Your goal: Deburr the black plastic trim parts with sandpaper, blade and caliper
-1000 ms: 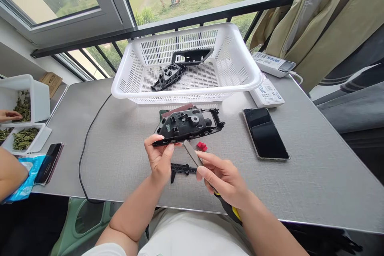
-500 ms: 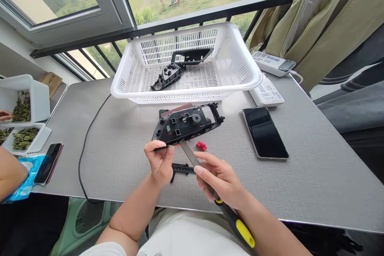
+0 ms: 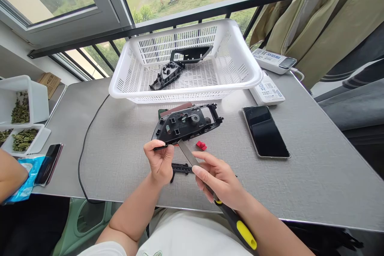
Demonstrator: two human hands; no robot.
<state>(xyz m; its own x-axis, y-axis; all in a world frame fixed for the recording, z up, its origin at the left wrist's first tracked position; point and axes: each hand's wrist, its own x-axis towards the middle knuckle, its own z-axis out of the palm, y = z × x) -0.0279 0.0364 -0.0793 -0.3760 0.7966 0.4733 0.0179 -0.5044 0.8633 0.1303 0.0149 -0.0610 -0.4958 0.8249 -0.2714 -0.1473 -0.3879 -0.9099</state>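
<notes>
My left hand point(image 3: 159, 164) pinches the lower left edge of a black plastic trim part point(image 3: 187, 125), which it holds up above the table. In my right hand point(image 3: 220, 176) is a flat metal file point(image 3: 189, 154) with a black and yellow handle, gripped along its blade. The file's tip lies at the lower edge of the trim part, just right of my left fingers. Beneath and between my hands a black caliper point(image 3: 182, 168) lies on the table, partly hidden by my right hand. A small red clip-like piece point(image 3: 201, 145) sits beside the file.
A white plastic basket point(image 3: 183, 95) at the back holds black plastic parts point(image 3: 169, 73). To the right lie a phone point(image 3: 266, 132) and white boxes point(image 3: 268, 90). A black cable point(image 3: 85, 140) crosses the left side. Another person's arm point(image 3: 12, 174) rests at the far left near tubs of leaves.
The file's tip has shifted slightly left along the edge of the trim part, with my right hand moving a little left too. My left hand holds nearly still.
</notes>
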